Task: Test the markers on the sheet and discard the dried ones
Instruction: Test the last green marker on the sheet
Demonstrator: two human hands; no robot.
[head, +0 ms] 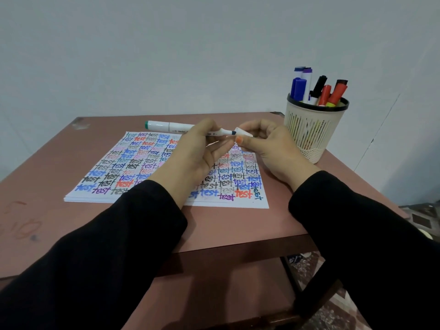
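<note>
My left hand (197, 148) grips a white marker (166, 126) with a teal end cap, held level above the sheet. Its dark blue tip points right and is bare. My right hand (269, 146) pinches the marker's white cap (244, 132) just beside that tip, a small gap apart. Under both hands lies the white sheet (142, 167), covered with the word "test" in several colours, on top of a thin stack of paper.
A cream mesh pen holder (314, 129) with several markers stands at the table's back right corner. The pink table (47, 186) has its front edge near my sleeves. A lower shelf and patterned floor show below right.
</note>
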